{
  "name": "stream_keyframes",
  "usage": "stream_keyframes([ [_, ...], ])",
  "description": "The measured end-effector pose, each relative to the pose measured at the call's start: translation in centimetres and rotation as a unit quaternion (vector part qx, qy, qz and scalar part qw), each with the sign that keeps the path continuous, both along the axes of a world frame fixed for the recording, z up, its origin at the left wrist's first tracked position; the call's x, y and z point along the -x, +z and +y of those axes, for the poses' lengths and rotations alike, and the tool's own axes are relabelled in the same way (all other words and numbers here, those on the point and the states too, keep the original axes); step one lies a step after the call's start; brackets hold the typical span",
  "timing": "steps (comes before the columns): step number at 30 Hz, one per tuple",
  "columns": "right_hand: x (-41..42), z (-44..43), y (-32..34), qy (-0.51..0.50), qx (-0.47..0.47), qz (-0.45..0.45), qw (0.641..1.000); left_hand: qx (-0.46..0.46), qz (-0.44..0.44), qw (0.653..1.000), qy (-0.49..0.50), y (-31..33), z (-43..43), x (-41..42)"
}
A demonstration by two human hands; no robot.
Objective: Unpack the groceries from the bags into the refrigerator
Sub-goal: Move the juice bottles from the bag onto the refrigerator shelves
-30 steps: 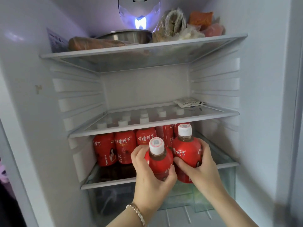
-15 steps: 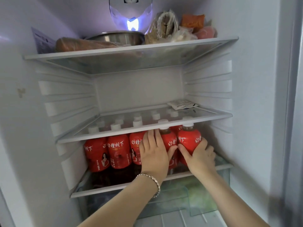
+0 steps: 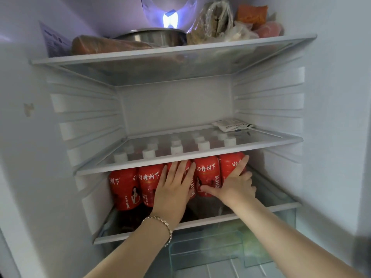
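**As red bottles [image 3: 150, 181] crowd the lower shelf [image 3: 200, 223], left hand [image 3: 173, 189] and right hand [image 3: 235, 184] meet the front row**

While the refrigerator [image 3: 331, 97] stands open, a person reaches both bare arms to the bottles standing beneath the glass middle shelf [image 3: 281, 143]. The left hand, a bracelet [image 3: 160, 223] at its wrist, is released: it lies flat, fingers straight, against the front of the third bottle [image 3: 192, 185], hiding most of it. The right hand is grasping the end bottle [image 3: 228, 165], fingers curled up round its right side, while the thumb stretches left across the lower label of the fourth bottle [image 3: 206, 173]. Left of the left hand, two more bottles [image 3: 124, 187] stand upright and touching. White caps [image 3: 203, 145] of further rows show through the glass just above both hands. Higher, straight above the right hand, a small white packet [image 3: 232, 124] lies on the middle shelf. Well above the hands, the top shelf [image 3: 200, 48] bears a steel bowl [image 3: 152, 37], a brown wrapped roll [image 3: 104, 45] and bagged food [image 3: 214, 23] beneath a lit lamp [image 3: 170, 19]. Below the wrists sits a clear drawer [image 3: 200, 251].
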State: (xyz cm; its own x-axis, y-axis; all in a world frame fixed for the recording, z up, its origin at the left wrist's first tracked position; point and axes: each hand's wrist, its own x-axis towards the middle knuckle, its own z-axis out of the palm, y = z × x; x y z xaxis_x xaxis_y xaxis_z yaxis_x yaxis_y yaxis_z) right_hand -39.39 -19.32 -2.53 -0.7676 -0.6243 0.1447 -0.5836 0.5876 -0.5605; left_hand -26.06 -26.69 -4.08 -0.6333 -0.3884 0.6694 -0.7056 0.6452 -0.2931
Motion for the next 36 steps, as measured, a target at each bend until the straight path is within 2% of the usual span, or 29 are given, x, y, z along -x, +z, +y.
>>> stream_keyframes([
  [2,-0.1,-0.2,0.2,-0.012,-0.032,0.008,0.999,-0.008,-0.009,1.0,-0.001,0.0,-0.1,-0.2],
  [7,-1.4,-0.5,-0.5,-0.051,-0.14,0.108,0.983,-0.044,0.012,0.999,-0.012,-0.5,-0.3,0.0],
  [10,-1.4,0.3,-0.5,-0.036,-0.133,0.089,0.986,-0.051,0.011,0.998,-0.023,-0.4,-0.3,-0.1],
  [13,-0.9,2.4,-0.3,0.014,-0.122,0.104,0.987,-0.073,-0.001,0.997,-0.012,-0.1,-0.1,-0.3],
  [17,-2.0,5.6,0.8,0.129,-0.075,0.209,0.966,-0.112,-0.068,0.991,0.011,1.0,1.8,-1.2],
  [19,-3.0,6.6,1.6,0.215,-0.037,0.186,0.958,-0.167,-0.093,0.981,0.03,1.9,3.5,-2.1],
  [23,-5.7,7.3,2.5,0.321,0.0,0.162,0.933,-0.266,0.006,0.961,0.078,3.3,8.0,-5.4],
  [27,-9.6,9.3,2.3,0.473,-0.028,0.168,0.865,-0.301,0.027,0.924,0.235,3.6,14.6,-10.5],
  [30,-14.0,12.1,2.1,0.579,-0.059,0.19,0.79,-0.338,0.03,0.877,0.339,2.8,19.7,-15.5],
  [33,-18.7,15.4,1.6,0.645,-0.093,0.2,0.732,-0.369,0.037,0.823,0.429,1.9,25.1,-20.6],
  [36,-24.7,20.1,0.7,0.713,-0.106,0.224,0.656,-0.364,0.087,0.775,0.509,1.4,32.9,-26.2],
])
